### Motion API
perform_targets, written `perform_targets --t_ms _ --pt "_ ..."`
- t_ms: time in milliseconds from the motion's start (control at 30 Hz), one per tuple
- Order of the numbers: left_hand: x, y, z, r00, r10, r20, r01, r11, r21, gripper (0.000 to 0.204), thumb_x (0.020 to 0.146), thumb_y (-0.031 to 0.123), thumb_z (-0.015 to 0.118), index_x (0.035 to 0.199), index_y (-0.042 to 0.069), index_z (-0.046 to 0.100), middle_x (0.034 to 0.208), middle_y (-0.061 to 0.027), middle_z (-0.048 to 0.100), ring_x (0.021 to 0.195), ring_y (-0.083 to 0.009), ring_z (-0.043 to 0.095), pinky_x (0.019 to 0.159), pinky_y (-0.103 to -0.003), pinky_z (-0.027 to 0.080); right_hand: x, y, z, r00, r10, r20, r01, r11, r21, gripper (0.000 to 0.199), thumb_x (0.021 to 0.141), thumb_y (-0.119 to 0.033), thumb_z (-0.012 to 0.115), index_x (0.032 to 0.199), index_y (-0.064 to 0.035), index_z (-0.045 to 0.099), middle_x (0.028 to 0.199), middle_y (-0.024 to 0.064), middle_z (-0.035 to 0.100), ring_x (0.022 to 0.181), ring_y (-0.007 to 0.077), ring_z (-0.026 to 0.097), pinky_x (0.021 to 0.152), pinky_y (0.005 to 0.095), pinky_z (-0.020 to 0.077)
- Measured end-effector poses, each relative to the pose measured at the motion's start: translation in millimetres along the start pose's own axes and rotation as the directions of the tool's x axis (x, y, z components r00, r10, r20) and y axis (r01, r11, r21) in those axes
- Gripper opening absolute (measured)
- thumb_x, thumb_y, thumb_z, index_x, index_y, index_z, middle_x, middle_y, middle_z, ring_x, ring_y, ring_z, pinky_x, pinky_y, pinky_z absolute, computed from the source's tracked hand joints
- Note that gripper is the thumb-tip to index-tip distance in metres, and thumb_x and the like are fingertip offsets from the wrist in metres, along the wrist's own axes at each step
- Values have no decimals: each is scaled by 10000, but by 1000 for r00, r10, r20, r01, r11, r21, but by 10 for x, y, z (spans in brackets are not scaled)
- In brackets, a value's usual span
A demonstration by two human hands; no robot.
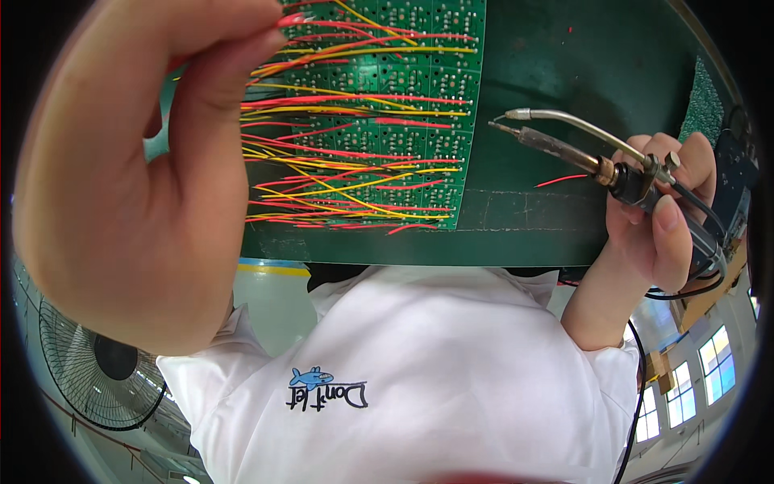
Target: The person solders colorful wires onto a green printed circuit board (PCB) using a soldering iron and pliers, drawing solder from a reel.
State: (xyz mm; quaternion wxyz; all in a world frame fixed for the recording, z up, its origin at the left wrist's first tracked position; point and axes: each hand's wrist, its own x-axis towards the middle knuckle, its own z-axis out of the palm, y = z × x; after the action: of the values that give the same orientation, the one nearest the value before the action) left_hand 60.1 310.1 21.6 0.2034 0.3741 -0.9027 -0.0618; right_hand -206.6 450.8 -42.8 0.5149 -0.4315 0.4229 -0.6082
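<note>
My left hand [153, 153] is raised over the left side of the green circuit board [387, 81], thumb and forefinger pinched on a red wire [297, 21]. Rows of red and yellow wires [355, 110] lie across the board, their right ends at its solder points; the left ends pass behind my hand. In my right hand [665, 210] is a soldering iron [556, 148] with a curved metal feed tube [572, 118] clamped alongside. Its tip points left, just off the board's right edge and apart from it.
The board rests on a dark green work surface [548, 234]. A loose red wire piece [562, 180] lies near the iron. Black cables [697, 292] hang by my right wrist, with a dark box [734, 173] beyond. A floor fan [105, 359] stands at lower left.
</note>
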Motion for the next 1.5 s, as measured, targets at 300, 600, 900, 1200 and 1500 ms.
perform_targets --t_ms 300,600,900,1200,1500 --pt "-129 -230 431 989 143 -39 -143 844 -517 191 715 -122 741 849 12 725 738 -77 636 630 -169 601 531 -260 460 281 -75 95 1000 18 -6 -18 996 -85 266 830 -125 657 901 -67 408 749 75 497 617 85 405 522 189 344" --pt "-245 -353 469 988 152 40 -109 844 -525 242 668 -142 726 847 20 724 711 -51 581 594 -159 545 502 -264 419 262 124 145 998 -26 52 31 994 -105 262 844 -152 668 971 -81 450 755 75 518 617 96 434 541 231 393" --pt "-267 -26 562 994 110 8 -90 845 -526 320 599 -158 706 860 26 728 733 -56 583 603 -172 556 505 -269 421 88 23 -43 995 -18 96 34 987 -160 295 834 -159 704 972 -106 449 780 69 554 640 107 478 553 233 409" --pt "-257 -16 522 992 122 29 -94 878 -469 340 569 -147 701 858 30 730 742 -60 589 615 -184 564 513 -280 431 93 12 -3 998 -18 66 32 976 -215 298 830 -152 699 980 -108 445 777 68 546 639 111 470 561 229 420" --pt "-291 -40 519 989 120 81 -73 897 -437 310 586 -131 722 850 31 726 732 -54 562 600 -179 530 503 -278 402 86 45 20 998 -9 59 21 981 -193 296 825 -167 690 990 -105 452 782 73 541 663 121 482 577 242 436"
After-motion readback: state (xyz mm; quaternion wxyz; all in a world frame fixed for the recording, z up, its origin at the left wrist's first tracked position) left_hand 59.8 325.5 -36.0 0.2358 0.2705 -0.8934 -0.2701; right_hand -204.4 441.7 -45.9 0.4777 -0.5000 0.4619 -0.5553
